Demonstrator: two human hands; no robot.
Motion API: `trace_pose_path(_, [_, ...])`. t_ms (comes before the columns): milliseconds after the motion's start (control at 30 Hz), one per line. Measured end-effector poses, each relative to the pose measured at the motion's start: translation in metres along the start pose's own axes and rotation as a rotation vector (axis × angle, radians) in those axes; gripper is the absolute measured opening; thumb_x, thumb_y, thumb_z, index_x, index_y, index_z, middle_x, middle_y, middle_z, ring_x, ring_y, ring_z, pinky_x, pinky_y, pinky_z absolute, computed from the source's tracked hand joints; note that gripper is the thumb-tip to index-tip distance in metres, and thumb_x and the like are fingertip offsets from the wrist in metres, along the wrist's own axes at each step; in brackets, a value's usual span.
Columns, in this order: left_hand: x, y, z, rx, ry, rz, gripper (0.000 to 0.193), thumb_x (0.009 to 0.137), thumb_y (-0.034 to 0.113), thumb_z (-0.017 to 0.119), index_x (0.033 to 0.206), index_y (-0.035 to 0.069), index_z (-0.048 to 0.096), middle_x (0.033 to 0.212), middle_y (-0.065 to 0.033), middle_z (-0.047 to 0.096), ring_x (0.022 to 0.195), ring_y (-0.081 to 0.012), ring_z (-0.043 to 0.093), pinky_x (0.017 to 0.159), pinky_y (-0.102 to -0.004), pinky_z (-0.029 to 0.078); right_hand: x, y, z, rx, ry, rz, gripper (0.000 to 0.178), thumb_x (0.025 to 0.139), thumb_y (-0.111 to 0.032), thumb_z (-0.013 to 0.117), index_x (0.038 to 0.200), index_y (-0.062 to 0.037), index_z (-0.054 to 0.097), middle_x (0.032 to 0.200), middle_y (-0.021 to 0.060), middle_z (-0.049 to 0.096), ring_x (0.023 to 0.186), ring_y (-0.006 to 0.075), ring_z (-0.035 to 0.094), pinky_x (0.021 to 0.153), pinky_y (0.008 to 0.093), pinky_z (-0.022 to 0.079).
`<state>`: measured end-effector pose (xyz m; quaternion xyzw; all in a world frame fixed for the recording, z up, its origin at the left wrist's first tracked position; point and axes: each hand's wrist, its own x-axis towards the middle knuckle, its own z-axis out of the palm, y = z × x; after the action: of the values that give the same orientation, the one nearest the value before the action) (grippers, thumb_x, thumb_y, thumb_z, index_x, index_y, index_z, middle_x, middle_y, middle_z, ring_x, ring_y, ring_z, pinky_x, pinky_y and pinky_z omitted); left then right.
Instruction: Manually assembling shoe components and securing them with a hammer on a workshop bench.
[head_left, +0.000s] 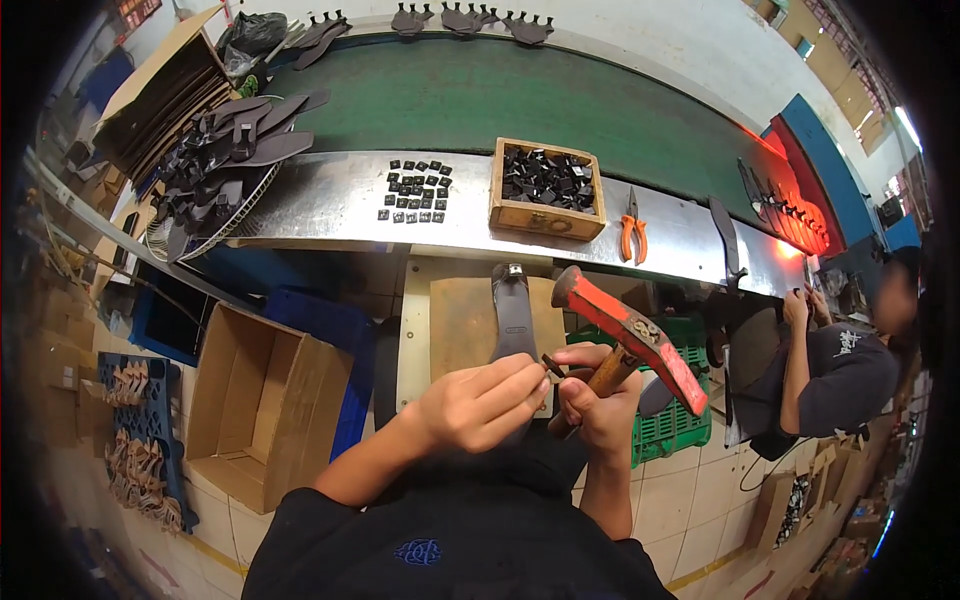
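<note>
My right hand [606, 404] is wrapped round the wooden handle of a hammer [632, 335], whose worn red head slants across the space above my fingers. A small dark piece [552, 366] sits between my two hands. My left hand [482, 402] pinches it, and the right thumb and forefinger are close against it. Beyond my left fingers a dark grey shoe sole [514, 318] lies on a brownish work board [462, 330], with a shiny black fitting at its far end. My hands hide the sole's near end.
On the metal ledge stand rows of small black pieces [416, 190], a wooden box [546, 222] of similar pieces and orange-handled pliers [633, 238]. A green conveyor belt [440, 100] runs behind. Soles fill a basket [225, 215] at left, above a cardboard box [262, 400]. Another person [840, 370] works at right.
</note>
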<state>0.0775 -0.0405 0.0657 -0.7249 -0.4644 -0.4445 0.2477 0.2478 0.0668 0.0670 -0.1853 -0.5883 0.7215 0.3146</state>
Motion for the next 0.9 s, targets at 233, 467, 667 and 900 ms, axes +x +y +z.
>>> trace_pose_path(233, [-0.003,-0.006,-0.001,-0.087,0.008,0.080,0.020,0.073,-0.005,0.076,0.091,-0.009,0.068,0.094,-0.0159,0.066,0.082,-0.0291,0.070,0.070,-0.0332,0.060,0.005,0.004,0.007,0.010,0.002,-0.153,0.020,0.086,-0.005,0.072,0.102,0.0047,0.064,0.097,0.0196,0.069,0.046,0.0064,0.048,0.041,0.0196,0.037])
trace_pose_path(467, [-0.001,-0.004,-0.002,-0.032,0.006,0.148,0.011,0.072,-0.006,0.075,0.082,-0.008,0.070,0.094,-0.0150,0.067,0.083,-0.0277,0.070,0.073,-0.0323,0.061,-0.001,-0.001,0.002,0.059,-0.031,-0.035,0.020,0.085,0.001,0.073,0.104,0.0045,0.067,0.099,0.0157,0.072,0.073,0.0101,0.065,0.060,0.0232,0.052])
trace_pose_path(667, [-0.022,-0.024,0.022,-0.312,0.019,-0.189,0.024,0.082,0.010,0.075,0.102,0.001,0.065,0.096,-0.0145,0.066,0.090,-0.0302,0.068,0.078,-0.0369,0.056,0.009,0.006,0.001,-0.106,0.060,-0.049,0.019,0.087,0.000,0.070,0.105,0.0046,0.065,0.099,0.0142,0.071,0.061,0.0078,0.058,0.052,0.0207,0.045])
trace_pose_path(900, [-0.037,-0.077,0.074,-0.122,0.018,-0.854,0.028,0.086,0.023,0.075,0.103,0.003,0.066,0.096,-0.0110,0.068,0.100,-0.0335,0.062,0.097,-0.0419,0.043,0.061,0.009,-0.005,-0.381,0.069,-0.089,0.026,0.090,-0.001,0.068,0.115,0.0036,0.064,0.104,0.0083,0.071,0.065,0.0032,0.058,0.056,0.0180,0.045])
